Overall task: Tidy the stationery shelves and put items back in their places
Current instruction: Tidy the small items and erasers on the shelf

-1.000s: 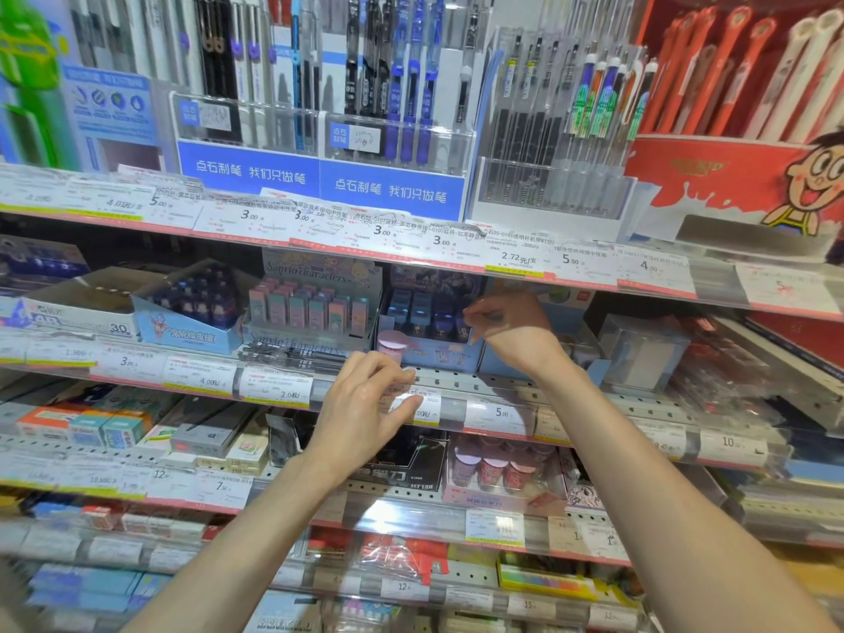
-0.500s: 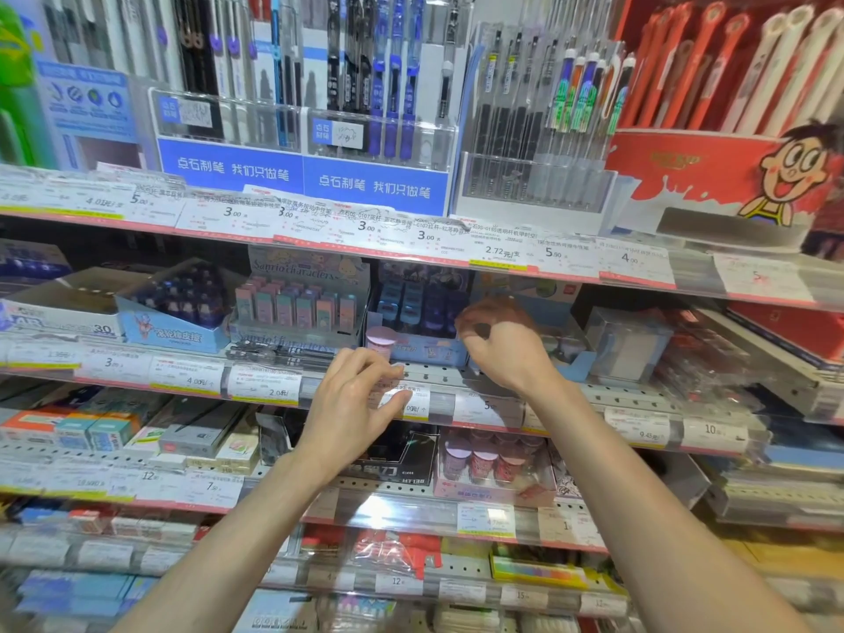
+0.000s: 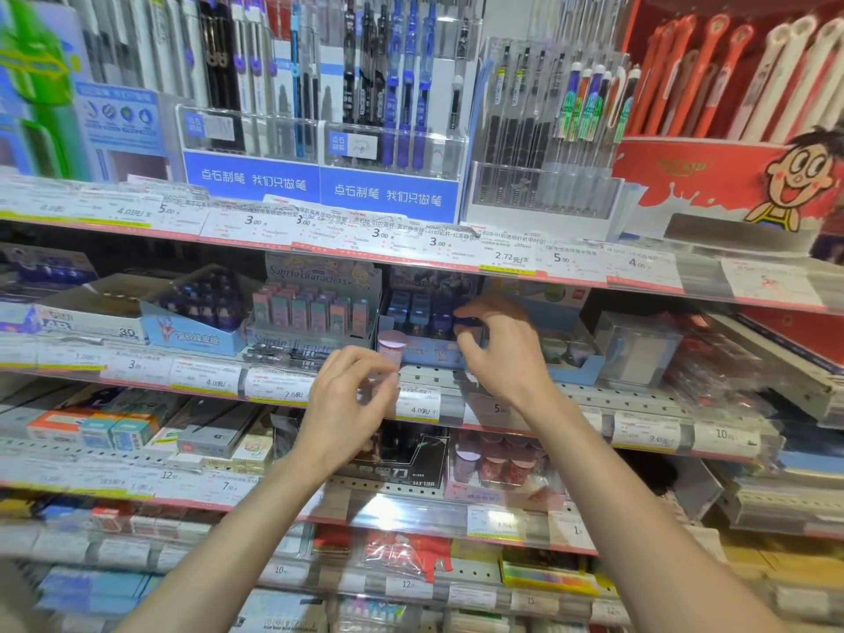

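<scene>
1. Hands, head view: two. The left hand [image 3: 340, 404] hangs in front of the shelf rail with fingers loosely curled beside a small clear item; whether it pinches it I cannot tell.
2. The right hand [image 3: 500, 354] pinches one small dark blue item [image 3: 466, 323] at the blue display box [image 3: 429, 354] on the second shelf.
3. One pink-capped tube [image 3: 391, 344] stands upright at that box's front left corner, just above the left fingers.
4. Shelf levels: five show, each edged with price labels [image 3: 418, 402].

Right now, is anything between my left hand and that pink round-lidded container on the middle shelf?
Nothing visible: the left hand hovers just below the pink round-lidded container, fingers loosely curled, with only the shelf's front edge beneath it.
</scene>
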The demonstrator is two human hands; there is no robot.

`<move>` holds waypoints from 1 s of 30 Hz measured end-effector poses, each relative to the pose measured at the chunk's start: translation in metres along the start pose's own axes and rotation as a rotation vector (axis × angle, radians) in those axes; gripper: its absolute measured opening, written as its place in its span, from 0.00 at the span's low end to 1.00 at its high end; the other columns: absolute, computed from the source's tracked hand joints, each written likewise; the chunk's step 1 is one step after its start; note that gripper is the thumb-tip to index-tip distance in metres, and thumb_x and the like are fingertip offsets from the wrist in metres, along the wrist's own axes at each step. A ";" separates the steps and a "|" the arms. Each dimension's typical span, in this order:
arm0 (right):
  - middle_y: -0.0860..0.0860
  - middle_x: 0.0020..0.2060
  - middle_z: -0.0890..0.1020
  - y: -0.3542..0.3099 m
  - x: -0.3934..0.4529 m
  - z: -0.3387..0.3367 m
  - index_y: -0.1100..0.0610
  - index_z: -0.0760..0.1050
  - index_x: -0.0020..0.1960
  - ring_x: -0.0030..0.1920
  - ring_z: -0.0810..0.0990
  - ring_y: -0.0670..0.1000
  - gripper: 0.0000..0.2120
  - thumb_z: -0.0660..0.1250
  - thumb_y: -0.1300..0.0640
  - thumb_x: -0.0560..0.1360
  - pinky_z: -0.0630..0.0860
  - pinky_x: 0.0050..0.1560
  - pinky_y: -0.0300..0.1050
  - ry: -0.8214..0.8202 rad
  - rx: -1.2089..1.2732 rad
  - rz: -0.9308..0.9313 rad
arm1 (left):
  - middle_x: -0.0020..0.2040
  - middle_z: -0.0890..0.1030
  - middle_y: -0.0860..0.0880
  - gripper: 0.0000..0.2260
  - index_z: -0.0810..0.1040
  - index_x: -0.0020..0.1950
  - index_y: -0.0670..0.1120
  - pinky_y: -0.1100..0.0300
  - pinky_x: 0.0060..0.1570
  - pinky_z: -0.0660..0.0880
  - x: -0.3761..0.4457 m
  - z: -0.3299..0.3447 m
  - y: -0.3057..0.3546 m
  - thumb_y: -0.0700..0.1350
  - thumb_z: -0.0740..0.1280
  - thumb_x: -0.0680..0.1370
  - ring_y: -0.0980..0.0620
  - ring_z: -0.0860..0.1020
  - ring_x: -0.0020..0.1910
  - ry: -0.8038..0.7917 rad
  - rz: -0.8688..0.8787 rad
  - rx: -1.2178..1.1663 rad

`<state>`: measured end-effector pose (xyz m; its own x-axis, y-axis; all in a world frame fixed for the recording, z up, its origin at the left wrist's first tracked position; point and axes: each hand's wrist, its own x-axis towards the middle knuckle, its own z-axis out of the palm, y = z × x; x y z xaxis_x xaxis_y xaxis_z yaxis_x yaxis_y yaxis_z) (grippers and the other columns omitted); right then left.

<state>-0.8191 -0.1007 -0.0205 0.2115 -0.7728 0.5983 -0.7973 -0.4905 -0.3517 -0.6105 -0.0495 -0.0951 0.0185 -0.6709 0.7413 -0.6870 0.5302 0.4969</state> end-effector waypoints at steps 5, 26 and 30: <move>0.49 0.51 0.83 -0.020 -0.005 0.021 0.54 0.80 0.60 0.50 0.80 0.50 0.13 0.66 0.52 0.77 0.76 0.56 0.49 -0.110 0.034 -0.025 | 0.49 0.78 0.56 0.05 0.80 0.52 0.50 0.55 0.51 0.75 0.012 -0.017 -0.016 0.47 0.69 0.77 0.55 0.75 0.51 0.018 -0.112 0.048; 0.44 0.51 0.83 -0.049 -0.007 0.029 0.52 0.81 0.57 0.46 0.81 0.44 0.15 0.72 0.50 0.72 0.79 0.52 0.48 -0.041 0.238 0.072 | 0.51 0.76 0.53 0.15 0.81 0.58 0.48 0.53 0.45 0.76 0.010 -0.019 -0.023 0.53 0.71 0.75 0.51 0.71 0.56 -0.182 0.058 0.317; 0.43 0.50 0.81 -0.026 -0.026 -0.001 0.48 0.80 0.55 0.47 0.81 0.43 0.12 0.72 0.50 0.72 0.80 0.52 0.48 -0.022 0.294 0.066 | 0.51 0.76 0.52 0.15 0.80 0.58 0.47 0.51 0.47 0.76 0.010 0.005 -0.005 0.52 0.70 0.75 0.48 0.72 0.56 -0.205 0.119 0.282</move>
<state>-0.8048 -0.0676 -0.0258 0.1793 -0.8136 0.5531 -0.6123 -0.5323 -0.5846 -0.6102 -0.0614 -0.0921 -0.2001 -0.7185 0.6661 -0.8492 0.4663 0.2479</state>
